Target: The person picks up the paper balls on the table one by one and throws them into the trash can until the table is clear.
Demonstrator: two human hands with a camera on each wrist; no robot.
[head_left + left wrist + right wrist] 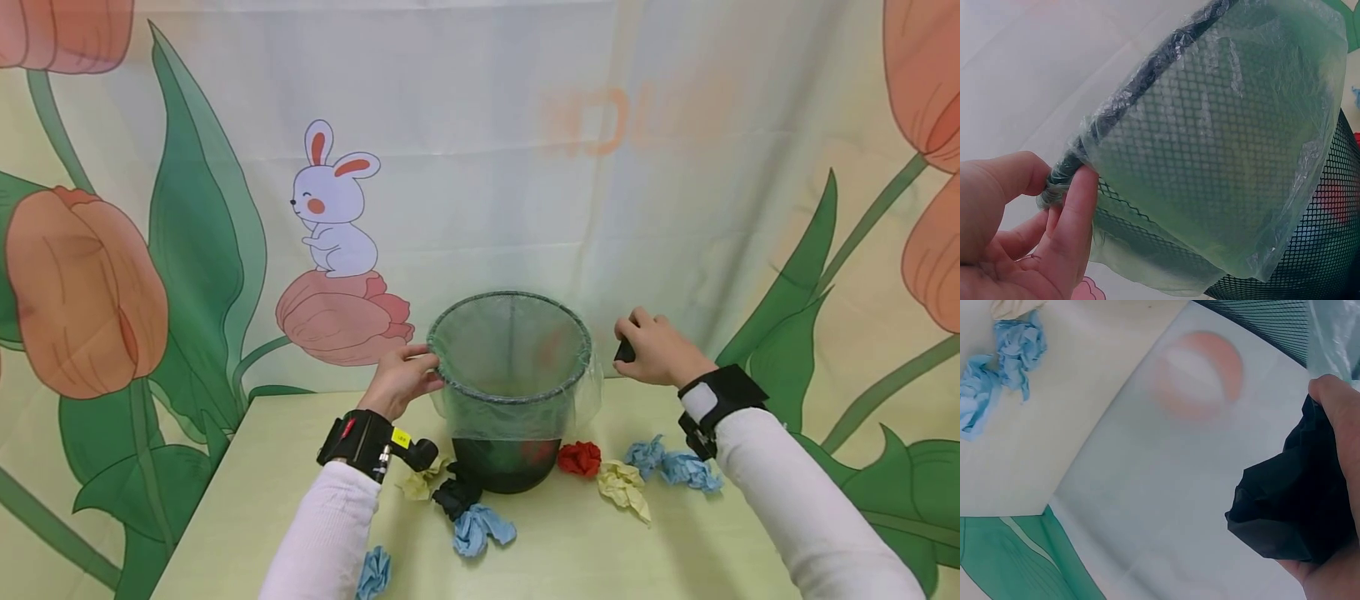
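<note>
A dark mesh wastebasket (pixel 502 467) stands upright on the table, lined with a thin green plastic bag (pixel 1210 137) folded over its rim. With thumb and fingers, my left hand (pixel 401 379) pinches the lined rim on the basket's left side. On the other side, apart from the basket and about level with its rim, my right hand (pixel 663 348) holds a crumpled black paper ball (pixel 1291 494). The inside bottom of the basket is hidden in the head view.
Around the basket's base lie a red paper ball (pixel 579 459), a black one (pixel 457 493), yellow ones (pixel 624 487) and several blue ones (pixel 482 530). A printed curtain (pixel 480 167) hangs behind the pale table (pixel 285 500).
</note>
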